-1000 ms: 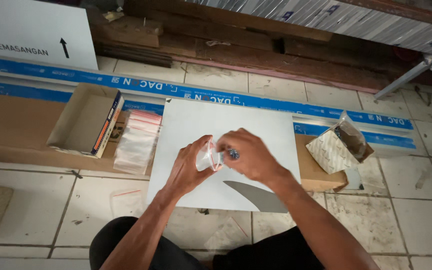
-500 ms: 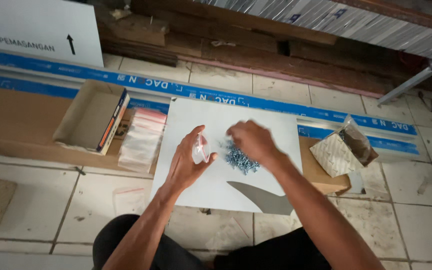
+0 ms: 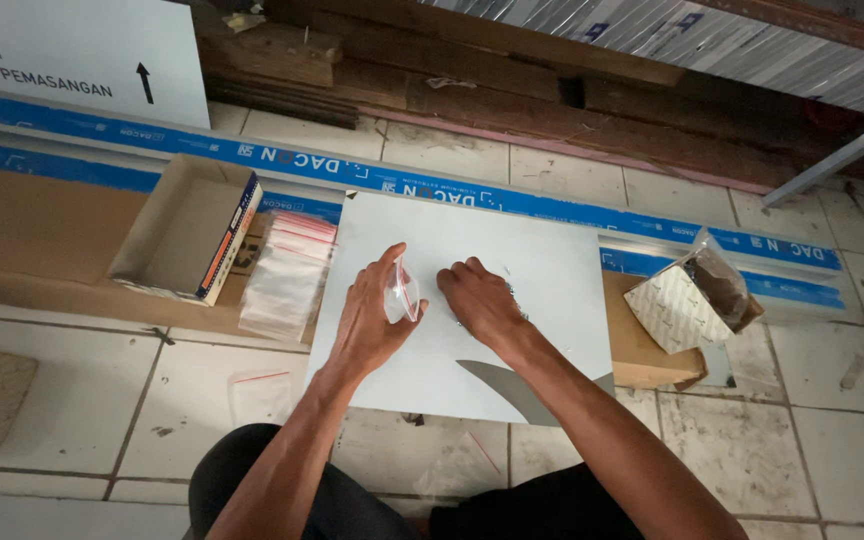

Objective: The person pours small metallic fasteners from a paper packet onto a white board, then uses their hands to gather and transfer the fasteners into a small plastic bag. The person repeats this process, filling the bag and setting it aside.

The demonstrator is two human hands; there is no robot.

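Floor: pale tiles (image 3: 82, 400); person sits at near edge, legs in dark cloth at bottom of view.
Loose bag: one flat clear bag with red strip (image 3: 260, 392) lies on the tiles, just off the near left corner of the white board.
White board: flat sheet (image 3: 542, 270) on the floor in front of the person; both hands work over its middle.
Left hand: (image 3: 372, 320) thumb and fingers pinch a small clear zip bag (image 3: 401, 295) with red seal strip, held upright over the board, left of centre.
Right hand: (image 3: 480, 300) palm down, fingers curled onto the board surface, just right of the bag, not touching it. Small dark bits show at its fingertips; too small to identify.
Grey blade-shaped piece: (image 3: 512, 385) lies at the board's near edge, under the right forearm.
Bag stack: pile of clear zip bags (image 3: 287, 275) against the board's left edge.
Cardboard box: open, empty-looking box (image 3: 187, 230) left of the stack, resting on brown cardboard.
Patterned packet: torn open, dark contents (image 3: 687, 295), off the board's right edge.
Far side: blue printed strips (image 3: 282, 160), then wooden planks (image 3: 512, 110).
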